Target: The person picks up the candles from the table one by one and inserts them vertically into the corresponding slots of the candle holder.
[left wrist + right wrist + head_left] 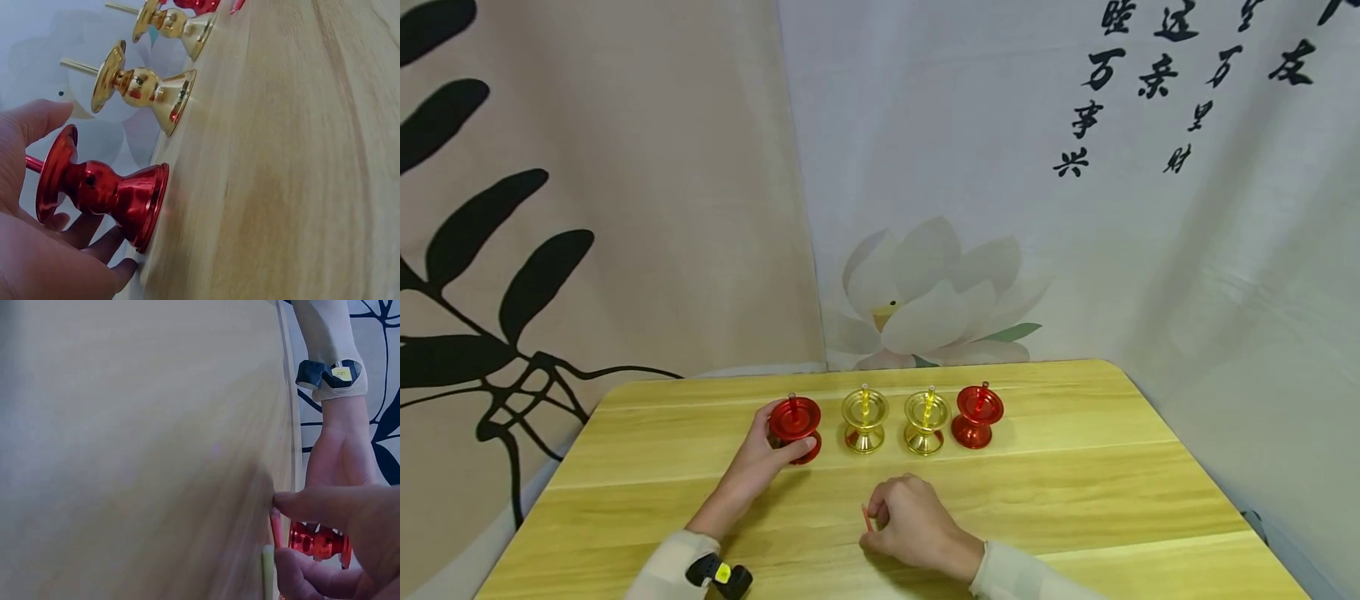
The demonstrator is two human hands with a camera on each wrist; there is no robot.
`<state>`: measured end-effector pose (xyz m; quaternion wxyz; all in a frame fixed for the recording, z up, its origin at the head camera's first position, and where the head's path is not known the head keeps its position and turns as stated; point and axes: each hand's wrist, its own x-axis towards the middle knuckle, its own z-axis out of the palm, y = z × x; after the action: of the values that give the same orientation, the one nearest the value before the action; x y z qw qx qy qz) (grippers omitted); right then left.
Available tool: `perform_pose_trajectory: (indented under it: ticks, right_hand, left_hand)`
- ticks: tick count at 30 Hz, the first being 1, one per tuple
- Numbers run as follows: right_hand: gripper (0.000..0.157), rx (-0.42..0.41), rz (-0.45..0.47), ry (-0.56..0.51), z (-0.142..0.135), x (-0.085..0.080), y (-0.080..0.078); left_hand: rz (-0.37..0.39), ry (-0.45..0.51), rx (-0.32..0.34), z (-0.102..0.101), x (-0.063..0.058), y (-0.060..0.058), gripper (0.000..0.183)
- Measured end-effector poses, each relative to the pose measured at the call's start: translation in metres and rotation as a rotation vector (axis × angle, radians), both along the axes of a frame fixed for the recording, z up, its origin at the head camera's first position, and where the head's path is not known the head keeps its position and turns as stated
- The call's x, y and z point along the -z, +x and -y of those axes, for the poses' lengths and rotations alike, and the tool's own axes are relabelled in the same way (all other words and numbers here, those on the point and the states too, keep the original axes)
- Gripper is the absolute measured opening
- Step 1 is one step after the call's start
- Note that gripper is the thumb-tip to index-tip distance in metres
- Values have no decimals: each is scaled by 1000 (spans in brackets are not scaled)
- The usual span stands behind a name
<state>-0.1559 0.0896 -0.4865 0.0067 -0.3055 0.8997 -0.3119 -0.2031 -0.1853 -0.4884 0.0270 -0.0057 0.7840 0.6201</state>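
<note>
My left hand (756,458) curls around the leftmost red candle holder (795,418), fingers behind it and thumb in front. In the left wrist view, that shiny holder (100,187) has a wide dish, a thin spike and a flared base right at the tabletop; the thumb reaches past its dish. Lower on the table, my right hand (917,521) pinches a thin red stick (867,518) between thumb and fingers. Close by those fingers in the right wrist view is a pale yellow stick (268,572).
To the right of the left hand, a gold candle holder (865,417), another gold one (927,421) and a red one (977,415) stand in a row. They are near the back of the wooden table (1075,500). A printed curtain (700,208) hangs behind.
</note>
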Motion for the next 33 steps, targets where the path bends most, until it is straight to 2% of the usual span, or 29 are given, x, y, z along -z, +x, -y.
perform_pose_trajectory:
  ticks: [6,18,24,33]
  right_hand:
    - [21,-15,62,-19,2,-3,-1]
    - [20,3,75,22,3,-10,-5]
    - [21,-23,71,34,7,-10,-5]
    - [20,-47,113,22,11,-11,-5]
  left_hand:
    - [-7,7,-10,0,1,-1,87]
    - [-22,21,-13,-1,3,0,85]
    - [-16,47,-22,-1,5,1,85]
    - [-14,49,-26,-2,5,3,84]
